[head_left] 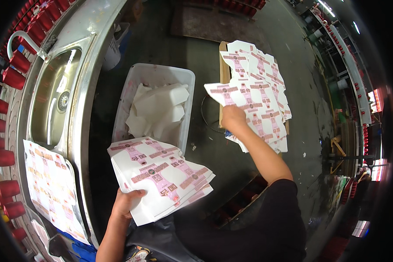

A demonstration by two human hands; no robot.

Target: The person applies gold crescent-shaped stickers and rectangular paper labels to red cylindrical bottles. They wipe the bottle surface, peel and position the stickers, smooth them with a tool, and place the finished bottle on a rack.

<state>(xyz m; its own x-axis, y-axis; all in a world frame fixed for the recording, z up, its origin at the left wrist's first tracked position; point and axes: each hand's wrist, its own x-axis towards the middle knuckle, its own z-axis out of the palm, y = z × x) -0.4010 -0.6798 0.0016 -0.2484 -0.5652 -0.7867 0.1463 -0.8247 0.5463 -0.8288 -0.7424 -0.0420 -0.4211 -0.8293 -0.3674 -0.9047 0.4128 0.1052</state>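
My left hand (129, 201) is closed on the near edge of a stack of printed sheets (161, 174), thumb on top. The sheets are white with pink and brown print and have notched, cut-out edges. To the right, my arm reaches out over a larger pile of the same kind of sheets (262, 96). There my right hand (232, 117) is closed at the pile's left side, gripping a printed sheet (220, 91) whose corner juts out past the pile. The fingertips of that hand are hidden beneath it.
A pale plastic bin (190, 87) on the floor holds crumpled white sheets (159, 107). At the left runs a metal counter with a sink (52, 109), a curved tap (24, 35) and more printed sheets (48, 187). Red cups (14, 78) line its far side. A wooden board (223, 65) lies under the pile.
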